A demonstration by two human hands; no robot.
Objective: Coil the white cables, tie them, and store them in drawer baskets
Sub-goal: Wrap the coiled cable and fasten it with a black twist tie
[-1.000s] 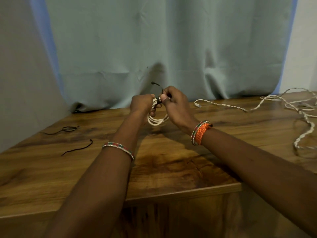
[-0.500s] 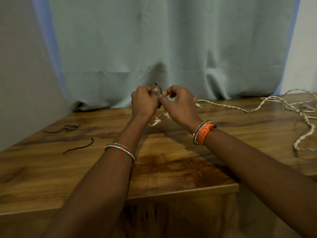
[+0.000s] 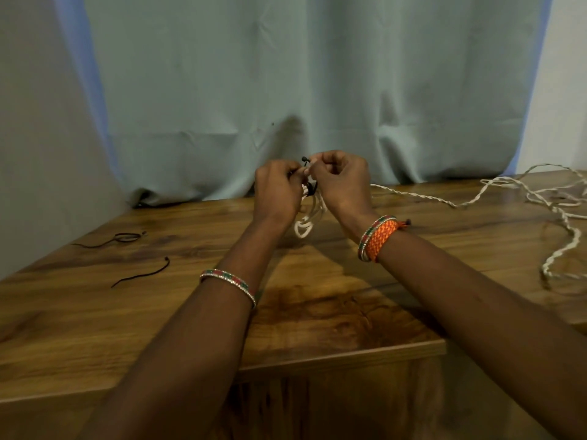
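Note:
A small coiled white cable (image 3: 305, 224) hangs between my two hands, above the far middle of the wooden table (image 3: 317, 296). A black tie (image 3: 310, 188) is wrapped round the coil's upper part. My left hand (image 3: 277, 193) pinches one end of the tie with curled fingers. My right hand (image 3: 343, 179) pinches the other end, whose black tip sticks up between the thumbs. Most of the coil's top is hidden by my fingers.
A long loose twisted white cable (image 3: 552, 214) sprawls over the table's right side, one end reaching toward my right hand. Two spare black ties (image 3: 124, 238) (image 3: 143, 274) lie at the left. A grey-green curtain (image 3: 301, 90) hangs behind the table.
Both hands have risen a little and closed in on the tie's ends. The coil, earlier gripped in my left hand, now hangs lower between the hands from the tie.

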